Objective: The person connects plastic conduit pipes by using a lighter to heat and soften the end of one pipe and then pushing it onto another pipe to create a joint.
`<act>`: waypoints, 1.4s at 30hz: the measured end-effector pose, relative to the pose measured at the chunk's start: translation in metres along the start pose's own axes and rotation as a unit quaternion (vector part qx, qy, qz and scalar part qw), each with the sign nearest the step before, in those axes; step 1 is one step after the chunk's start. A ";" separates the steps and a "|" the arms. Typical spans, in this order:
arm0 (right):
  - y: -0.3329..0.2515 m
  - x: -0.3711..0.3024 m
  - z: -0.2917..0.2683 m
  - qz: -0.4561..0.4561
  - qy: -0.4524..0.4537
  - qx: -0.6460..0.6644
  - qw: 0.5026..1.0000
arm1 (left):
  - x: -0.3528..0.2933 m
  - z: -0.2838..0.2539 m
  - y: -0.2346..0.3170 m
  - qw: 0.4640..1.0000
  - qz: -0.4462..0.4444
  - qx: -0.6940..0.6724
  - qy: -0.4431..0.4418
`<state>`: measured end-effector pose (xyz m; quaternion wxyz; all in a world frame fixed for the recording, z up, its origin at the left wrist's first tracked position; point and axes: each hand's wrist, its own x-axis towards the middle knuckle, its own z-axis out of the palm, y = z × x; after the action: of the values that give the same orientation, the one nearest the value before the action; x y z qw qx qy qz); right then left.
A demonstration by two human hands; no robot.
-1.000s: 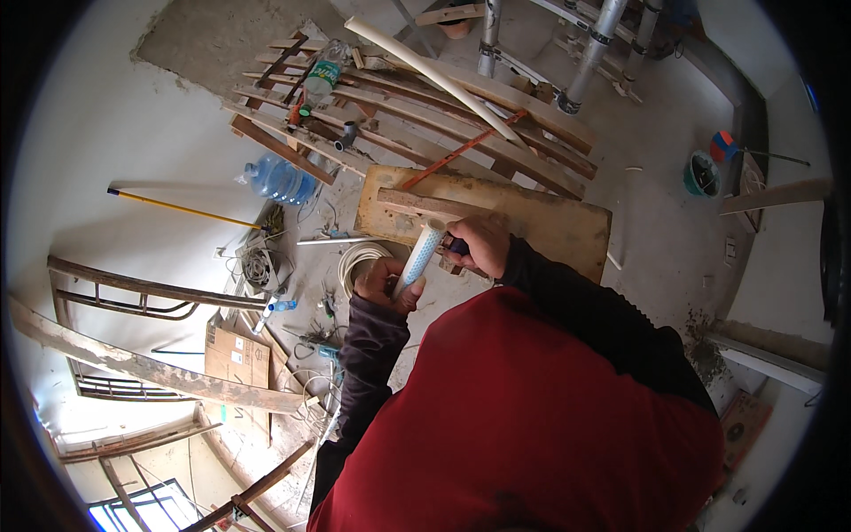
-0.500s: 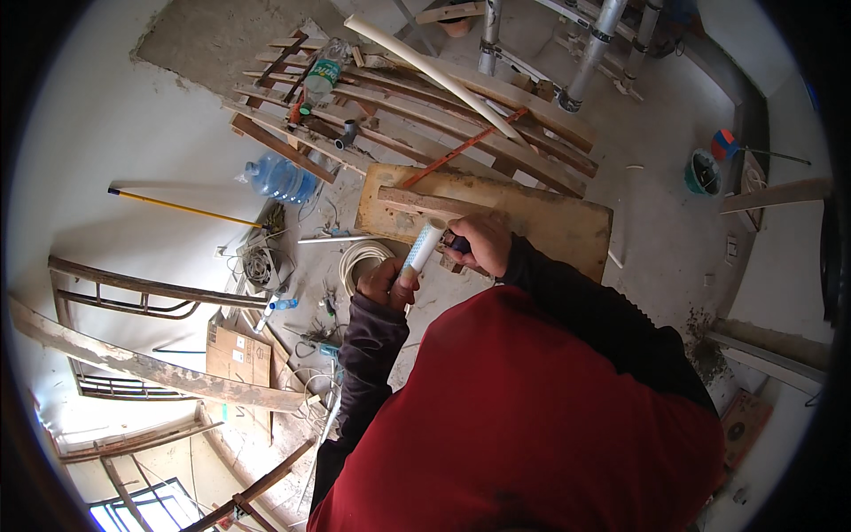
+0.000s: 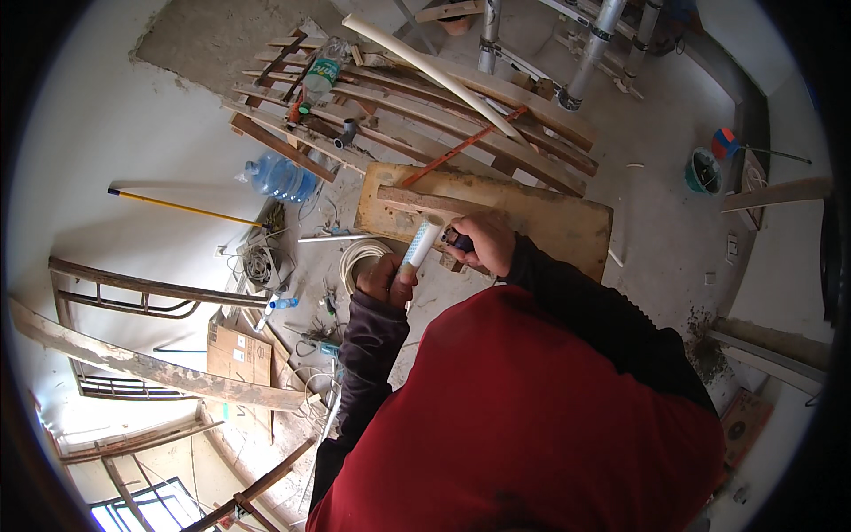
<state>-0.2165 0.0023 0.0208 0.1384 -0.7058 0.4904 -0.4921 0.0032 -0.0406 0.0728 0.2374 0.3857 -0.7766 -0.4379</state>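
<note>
My left hand (image 3: 383, 278) is wrapped round the lower end of a short white pipe (image 3: 419, 244) with bluish markings, held tilted with its open end pointing up and away. Just right of that end, my right hand (image 3: 490, 239) is closed on a small dark hand tool (image 3: 456, 238) with a metallic-looking tip. A narrow gap shows between tool and pipe. What kind of tool it is I cannot make out. Beyond both hands lies a worn wooden board (image 3: 567, 222) with a wooden strip (image 3: 417, 199) on it.
Long timber slats (image 3: 425, 115) lie beyond the board, with a long cream pipe (image 3: 434, 75) and a plastic bottle (image 3: 321, 78) on them. Left are a blue water jug (image 3: 282, 178), a coil of white tubing (image 3: 352, 257) and a cardboard box (image 3: 238, 356). A bucket (image 3: 704, 171) stands right.
My right hand has drawn slightly right, away from the pipe, and more of the tool's tip shows. The pipe's open end has shifted a little left.
</note>
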 end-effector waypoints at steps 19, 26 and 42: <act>0.003 0.001 0.010 0.037 -0.007 0.061 0.997 | -0.004 0.004 0.007 0.998 -0.026 0.014 0.050; -0.005 0.009 0.002 0.264 -0.132 0.210 0.932 | -0.002 0.004 0.011 0.999 -0.043 -0.023 0.003; -0.005 0.002 0.005 0.212 -0.121 0.136 0.960 | -0.003 -0.001 -0.001 0.998 -0.024 -0.052 0.017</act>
<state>-0.2092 0.0011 0.0229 0.3932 -0.6143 0.5366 -0.4243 0.0060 -0.0394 0.0728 0.2595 0.3984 -0.7394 -0.4767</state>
